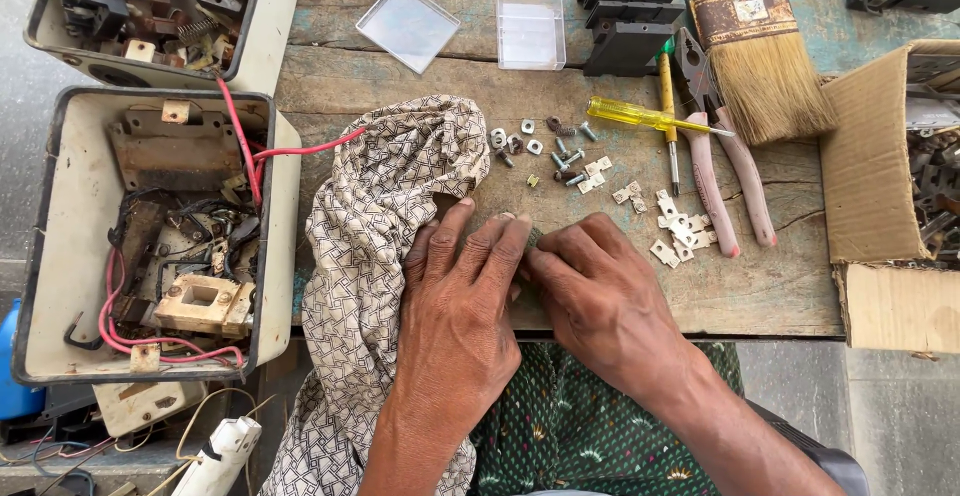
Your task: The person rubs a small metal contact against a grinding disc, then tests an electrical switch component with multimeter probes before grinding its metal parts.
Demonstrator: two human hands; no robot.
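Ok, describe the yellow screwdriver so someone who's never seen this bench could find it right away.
Start at the big paintbrush at the top right of the wooden bench. Just left of its bristles lie the pink-handled pliers. The screwdriver lies across them, pointing right; its clear yellow handle sets it apart from the thinner screwdriver with the green tip lying beneath it.

1. The cloth [385,226] lies on the wooden table [780,286], left of the scattered screws and nuts [555,151].
2. The screwdriver [645,116] and pliers [715,156] lie right of those.
3. The brush [765,66] lies behind the pliers.
4. The open box [70,246] sits left of the table.
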